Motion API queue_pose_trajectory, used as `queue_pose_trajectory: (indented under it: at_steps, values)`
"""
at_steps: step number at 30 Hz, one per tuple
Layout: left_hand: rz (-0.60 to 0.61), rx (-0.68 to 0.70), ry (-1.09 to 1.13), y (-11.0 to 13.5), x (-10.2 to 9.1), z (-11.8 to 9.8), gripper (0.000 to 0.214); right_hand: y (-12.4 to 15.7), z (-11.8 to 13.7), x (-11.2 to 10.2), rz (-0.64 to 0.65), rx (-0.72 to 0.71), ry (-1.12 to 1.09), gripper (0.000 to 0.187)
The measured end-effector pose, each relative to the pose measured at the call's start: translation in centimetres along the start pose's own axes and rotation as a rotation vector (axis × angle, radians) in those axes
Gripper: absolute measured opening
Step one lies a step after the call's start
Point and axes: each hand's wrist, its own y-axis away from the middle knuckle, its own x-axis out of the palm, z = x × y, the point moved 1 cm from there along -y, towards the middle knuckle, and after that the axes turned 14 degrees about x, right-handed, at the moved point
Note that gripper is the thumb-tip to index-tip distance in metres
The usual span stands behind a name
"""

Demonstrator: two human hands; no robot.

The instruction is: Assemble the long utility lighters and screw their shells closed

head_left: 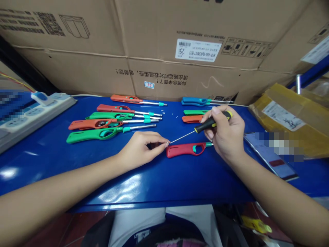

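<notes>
My right hand [227, 133] grips the black and yellow handle of a screwdriver [209, 125], its thin shaft slanting down to the left. At the shaft's tip, my left hand [145, 146] pinches a small screw [167, 144] between thumb and fingertips; the fingers partly hide it. Just below the shaft lies a red long-nosed lighter [180, 150], its metal nozzle partly behind my right hand. Beyond my right hand are a blue lighter [195, 101], a green lighter [194, 112] and an orange lighter [191, 119], the last two partly covered by the hand.
Several green, orange and red lighters [86, 135] lie in a row at left. Tiny loose screws [163, 112] lie between the groups. A power strip [38, 115] is far left; a phone [269, 157] and a yellow package [295, 120] are right. A large cardboard box [154, 41] stands behind.
</notes>
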Motion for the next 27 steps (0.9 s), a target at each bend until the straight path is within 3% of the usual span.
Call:
queue_pose_trajectory:
  at_steps: [27]
  values:
    - [0.004,0.009,-0.033,0.09,0.05,-0.22,0.018,0.53,-0.26,0.18,0.019,-0.051,0.047,0.026]
